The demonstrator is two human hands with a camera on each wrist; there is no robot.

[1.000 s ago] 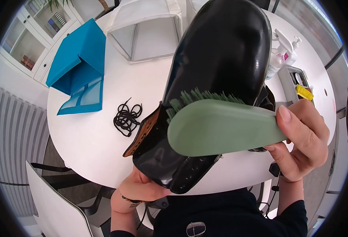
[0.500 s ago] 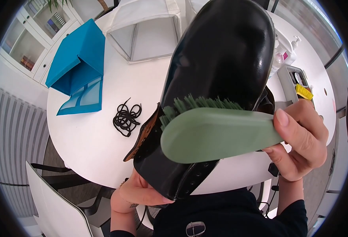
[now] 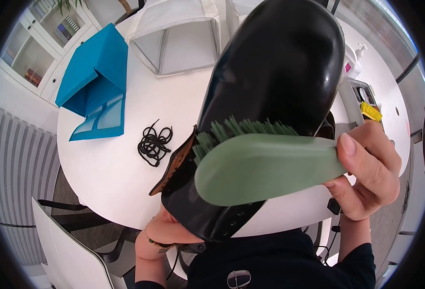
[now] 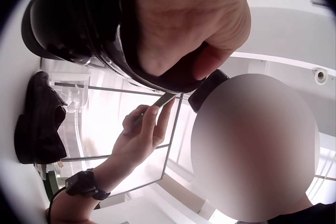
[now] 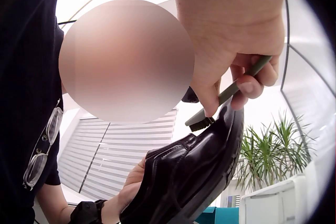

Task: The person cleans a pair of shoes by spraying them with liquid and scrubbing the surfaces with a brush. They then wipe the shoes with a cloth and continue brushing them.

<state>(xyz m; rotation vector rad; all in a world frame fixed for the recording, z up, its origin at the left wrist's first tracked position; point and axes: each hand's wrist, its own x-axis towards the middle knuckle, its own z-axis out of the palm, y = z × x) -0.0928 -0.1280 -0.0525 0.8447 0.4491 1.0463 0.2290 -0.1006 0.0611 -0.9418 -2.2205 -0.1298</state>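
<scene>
A glossy black leather shoe (image 3: 275,67) is held up over the table, toe pointing away, its eyelets bare of laces and its flap lined in brown. My left hand (image 3: 174,228) grips it by the heel end; the left wrist view shows fingers reaching into the shoe's opening. Between thumb and fingers, my right hand (image 3: 369,168) pinches the narrow end of a green shoe brush (image 3: 265,168). Its green bristles lie against the upper, near the instep, as the right wrist view also shows. A second dark shoe (image 4: 39,121) stands on the table.
Black laces (image 3: 154,147) lie in a tangle on the white table (image 3: 106,178). Behind them are a blue fabric box (image 3: 97,67) and a white open-fronted bin (image 3: 174,43). On the right stand a pump bottle (image 3: 357,61) and a grey caddy with a yellow brush (image 3: 371,112).
The green brush has shifted slightly left and toward the body along the shoe. The shoe's toe has swung a little to the right, and the left thumb's tip has slipped out of sight.
</scene>
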